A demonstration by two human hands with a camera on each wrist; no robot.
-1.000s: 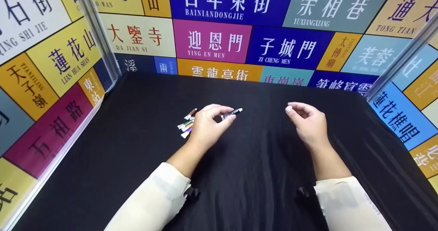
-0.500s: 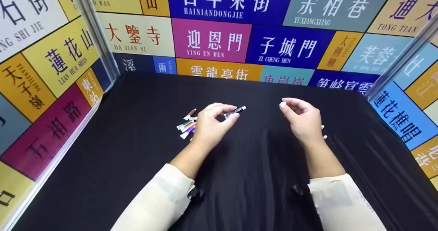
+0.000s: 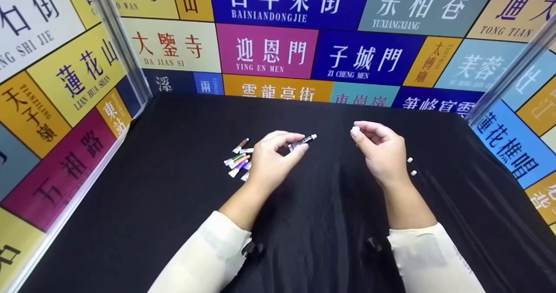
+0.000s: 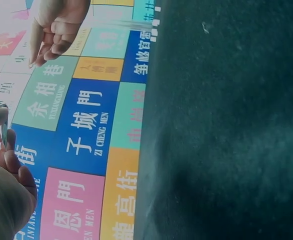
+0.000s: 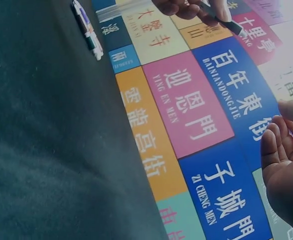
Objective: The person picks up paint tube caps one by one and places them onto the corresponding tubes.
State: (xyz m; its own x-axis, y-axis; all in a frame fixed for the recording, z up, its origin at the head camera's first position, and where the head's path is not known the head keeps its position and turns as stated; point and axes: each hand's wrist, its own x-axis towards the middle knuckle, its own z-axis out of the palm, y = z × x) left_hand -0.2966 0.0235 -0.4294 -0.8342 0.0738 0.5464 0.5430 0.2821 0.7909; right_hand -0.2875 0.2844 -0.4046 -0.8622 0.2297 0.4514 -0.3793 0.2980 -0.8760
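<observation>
At the far left, a wall of coloured street-name panels [image 3: 56, 110] rises from the left edge of the black cloth [image 3: 173, 223], with a broad bare strip of cloth between that wall and the nearest objects. Next comes a small heap of pens [image 3: 238, 158] lying on the cloth, touching one another, just to the left of the left hand [image 3: 271, 160]. That hand hovers above the cloth, its thumb and fingers curled and pinching a dark pen with a white end [image 3: 302, 141], which sticks out to the right and slightly upward. A clear gap of cloth separates it from the right hand [image 3: 382, 154], which is raised at about the same height, its fingers curled in toward the thumb; it seems to pinch a small white cap [image 3: 355, 131], though the view is too coarse to be sure. Just right of that hand, two small white caps [image 3: 411, 166] lie on the cloth, near each other. Beyond them, open cloth runs to the right wall [image 3: 512, 149].
</observation>
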